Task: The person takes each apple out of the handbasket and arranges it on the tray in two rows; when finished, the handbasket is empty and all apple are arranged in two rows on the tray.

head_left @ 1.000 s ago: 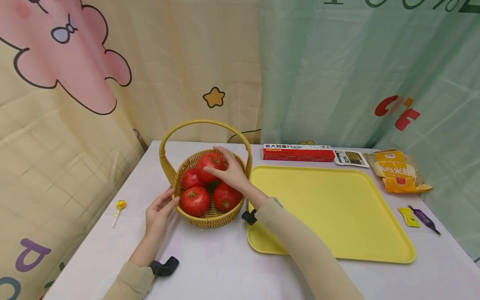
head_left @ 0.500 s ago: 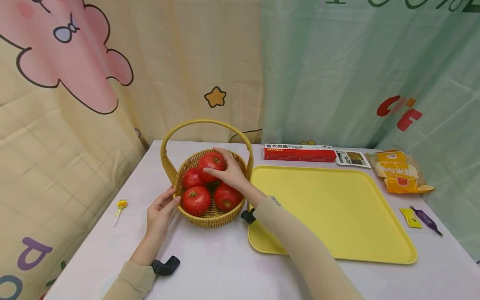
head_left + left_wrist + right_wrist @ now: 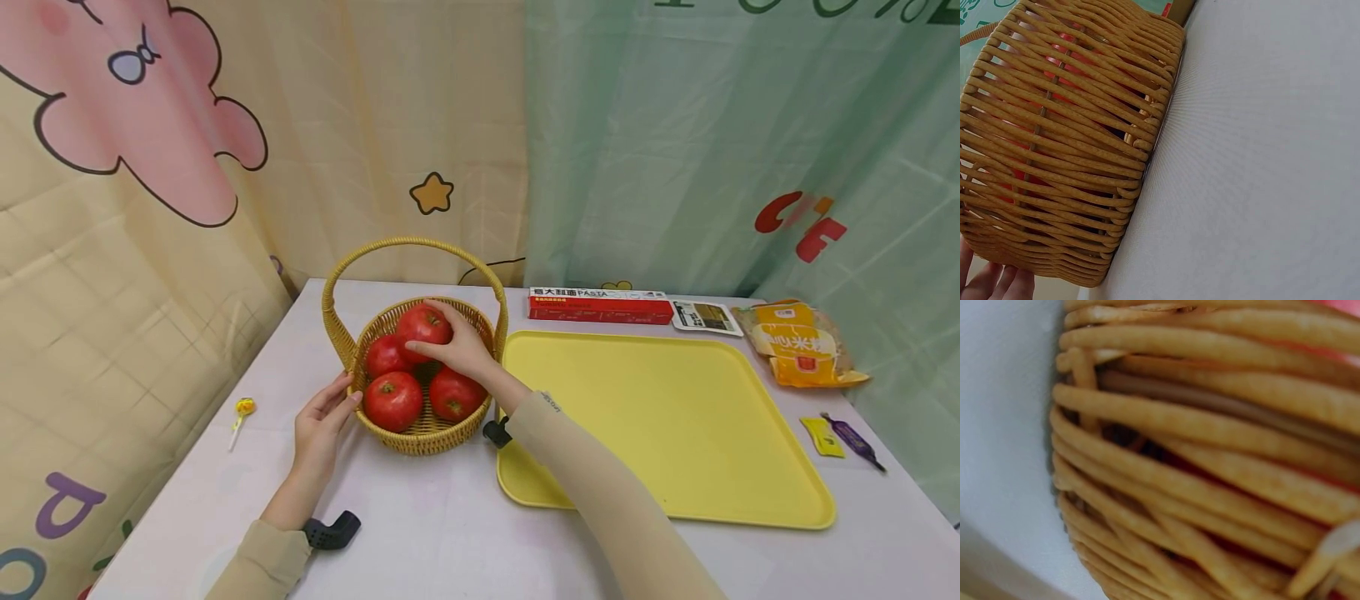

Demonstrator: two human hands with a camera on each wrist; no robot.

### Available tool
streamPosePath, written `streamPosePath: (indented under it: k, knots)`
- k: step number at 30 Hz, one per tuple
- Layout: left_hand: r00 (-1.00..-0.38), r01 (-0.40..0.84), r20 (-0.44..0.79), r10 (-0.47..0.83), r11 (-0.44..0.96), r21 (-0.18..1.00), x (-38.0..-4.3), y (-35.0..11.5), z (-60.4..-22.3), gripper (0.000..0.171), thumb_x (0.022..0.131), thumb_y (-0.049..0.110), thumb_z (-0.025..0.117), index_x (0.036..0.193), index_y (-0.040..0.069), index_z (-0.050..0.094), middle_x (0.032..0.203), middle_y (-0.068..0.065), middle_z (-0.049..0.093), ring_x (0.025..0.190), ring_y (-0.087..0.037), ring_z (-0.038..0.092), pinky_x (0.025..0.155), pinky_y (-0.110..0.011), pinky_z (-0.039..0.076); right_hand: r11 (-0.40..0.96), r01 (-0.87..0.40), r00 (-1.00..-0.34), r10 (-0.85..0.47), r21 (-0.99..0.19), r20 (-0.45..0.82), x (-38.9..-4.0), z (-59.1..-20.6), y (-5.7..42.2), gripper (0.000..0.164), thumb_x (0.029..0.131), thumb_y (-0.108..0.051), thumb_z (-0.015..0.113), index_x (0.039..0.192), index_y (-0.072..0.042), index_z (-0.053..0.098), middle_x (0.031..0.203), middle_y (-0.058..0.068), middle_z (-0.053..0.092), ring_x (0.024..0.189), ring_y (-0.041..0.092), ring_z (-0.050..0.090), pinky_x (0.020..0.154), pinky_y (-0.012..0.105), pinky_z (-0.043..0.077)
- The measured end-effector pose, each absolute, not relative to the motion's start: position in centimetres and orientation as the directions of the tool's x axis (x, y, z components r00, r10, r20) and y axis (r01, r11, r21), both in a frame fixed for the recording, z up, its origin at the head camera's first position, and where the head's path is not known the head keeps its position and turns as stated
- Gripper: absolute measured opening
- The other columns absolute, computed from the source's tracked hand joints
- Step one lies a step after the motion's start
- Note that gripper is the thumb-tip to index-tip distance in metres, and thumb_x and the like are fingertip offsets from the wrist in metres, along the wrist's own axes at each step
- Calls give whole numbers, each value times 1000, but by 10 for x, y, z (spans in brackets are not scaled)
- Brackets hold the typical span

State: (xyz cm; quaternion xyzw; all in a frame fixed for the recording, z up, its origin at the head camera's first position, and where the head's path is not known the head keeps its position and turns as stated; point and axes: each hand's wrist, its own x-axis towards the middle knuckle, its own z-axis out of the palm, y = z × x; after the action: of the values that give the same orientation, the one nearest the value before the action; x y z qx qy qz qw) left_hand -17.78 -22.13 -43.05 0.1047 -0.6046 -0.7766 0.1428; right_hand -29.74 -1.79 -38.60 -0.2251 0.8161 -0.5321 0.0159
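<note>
The top apple [image 3: 423, 322] in the basket [image 3: 418, 446] is gripped by the right hand [image 3: 461, 346]; the basket is touched by the left hand [image 3: 318, 427], fingers relaxed; neighbouring apples [image 3: 393, 402] could be dislodged by a sideways drag

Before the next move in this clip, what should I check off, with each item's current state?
1. Right grip around the held apple: ok.
2. Left grip touching the basket: ok, at its side.
3. Basket upright on the table: ok.
4. Held apple clear of the neighbouring apple: cannot tell; they overlap in the head view.
5. Tray fully visible: not ok, the right sleeve hides part.
</note>
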Motion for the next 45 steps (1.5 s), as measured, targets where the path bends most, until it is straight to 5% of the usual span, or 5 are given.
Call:
streamPosePath:
  k: [21, 45]
  knots:
    - [-939, 119, 39, -342, -216, 969, -176, -222, -431, 42, 87, 1, 65, 126, -8, 53, 134, -3, 52, 115, -6, 51, 89, -17, 46, 369, -412, -872, -426, -833, 242, -296, -384, -19, 83, 72, -37, 81, 142, -25, 37, 139, 3, 42, 122, 21, 44, 101, 45, 39]
    - [-942, 91, 19, -336, -200, 976, -175, -220, -426, 46, 88, 3, 64, 129, -10, 49, 142, -12, 44, 119, -10, 49, 89, -16, 45, 296, -372, -904, -333, -880, 270, -278, -380, -13, 74, 68, -39, 83, 130, -30, 43, 131, -3, 43, 116, 19, 46, 92, 43, 47]
